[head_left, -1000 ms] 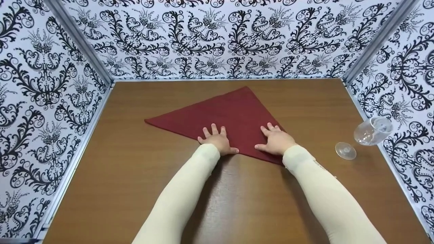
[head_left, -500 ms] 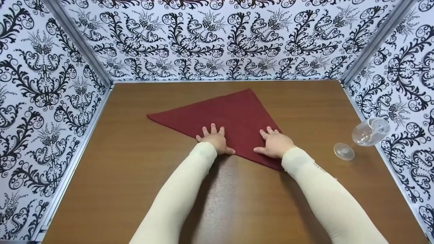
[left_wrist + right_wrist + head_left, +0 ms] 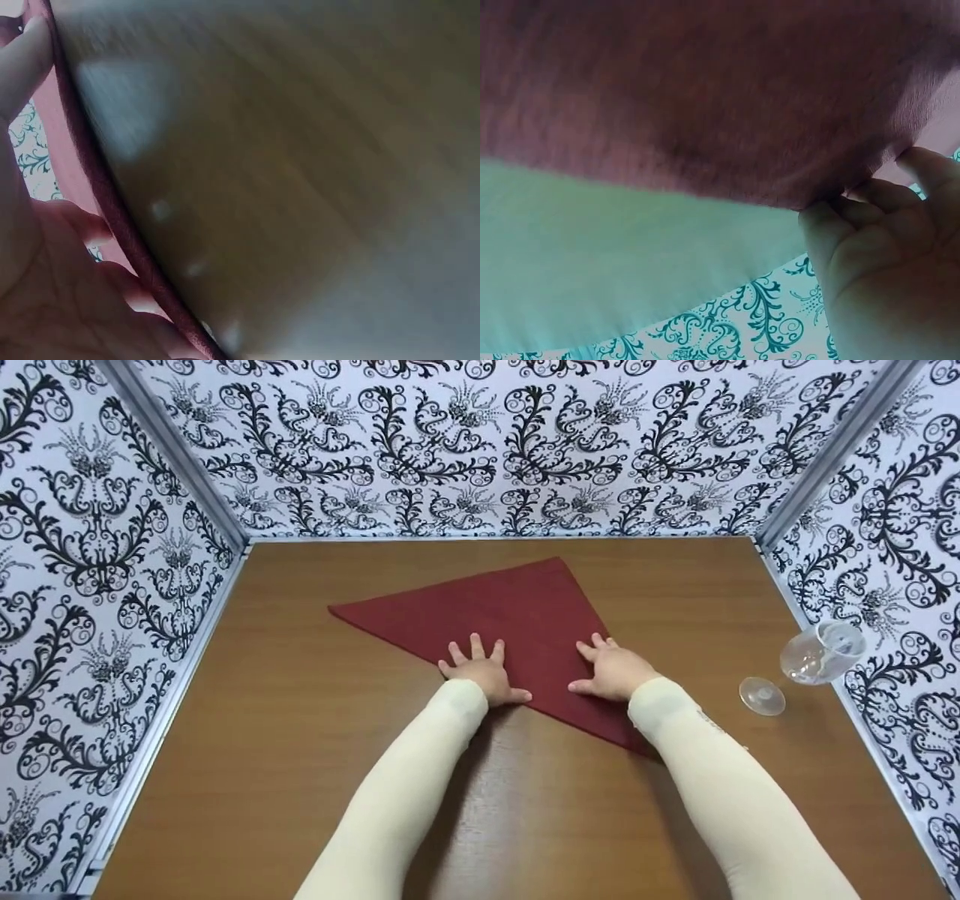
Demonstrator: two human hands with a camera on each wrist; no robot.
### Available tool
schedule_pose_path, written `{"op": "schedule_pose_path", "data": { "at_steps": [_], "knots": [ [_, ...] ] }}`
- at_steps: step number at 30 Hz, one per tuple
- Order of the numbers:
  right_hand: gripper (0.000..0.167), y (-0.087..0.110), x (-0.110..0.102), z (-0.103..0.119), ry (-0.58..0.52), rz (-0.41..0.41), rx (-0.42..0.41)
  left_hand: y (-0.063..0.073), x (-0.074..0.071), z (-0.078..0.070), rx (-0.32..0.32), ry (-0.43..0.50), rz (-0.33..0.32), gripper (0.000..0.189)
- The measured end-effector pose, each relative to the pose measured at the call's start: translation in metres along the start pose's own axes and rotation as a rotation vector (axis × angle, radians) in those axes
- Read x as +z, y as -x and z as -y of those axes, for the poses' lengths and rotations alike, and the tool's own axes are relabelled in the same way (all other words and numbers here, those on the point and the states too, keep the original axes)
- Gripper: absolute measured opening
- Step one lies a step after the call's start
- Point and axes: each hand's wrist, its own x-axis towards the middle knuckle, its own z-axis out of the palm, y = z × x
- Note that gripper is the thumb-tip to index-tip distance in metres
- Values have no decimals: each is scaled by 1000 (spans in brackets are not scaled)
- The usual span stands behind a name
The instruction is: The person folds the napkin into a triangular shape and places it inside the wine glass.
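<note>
- Left hand (image 3: 482,676): fingers spread, resting on the cloth (image 3: 517,622) at its near edge.
- Right hand (image 3: 619,671): fingers spread too, on the cloth's right part — thumb toward the left hand.
- Cloth: dark red, flat, mid-table, corners pointing left, far and near right — the last partly under the right sleeve (image 3: 720,780).
- Glass (image 3: 810,656): stemmed, upright, at the table's (image 3: 285,735) right side.
- Walls (image 3: 465,442): black-and-white scrollwork, left, far and right.
</note>
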Motion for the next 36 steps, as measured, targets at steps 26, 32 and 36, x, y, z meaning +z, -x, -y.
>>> {"op": "schedule_pose_path", "data": {
  "at_steps": [26,32,36],
  "knots": [
    [91,-1,-11,10,16,38,-23,26,-3,-19,123,40,-14,117],
    [91,-2,-7,8,32,53,-27,25,-5,-17,118,22,-25,119],
    [91,-2,-2,6,33,48,-31,25,-6,-17,116,24,-21,120]
  ]
}}
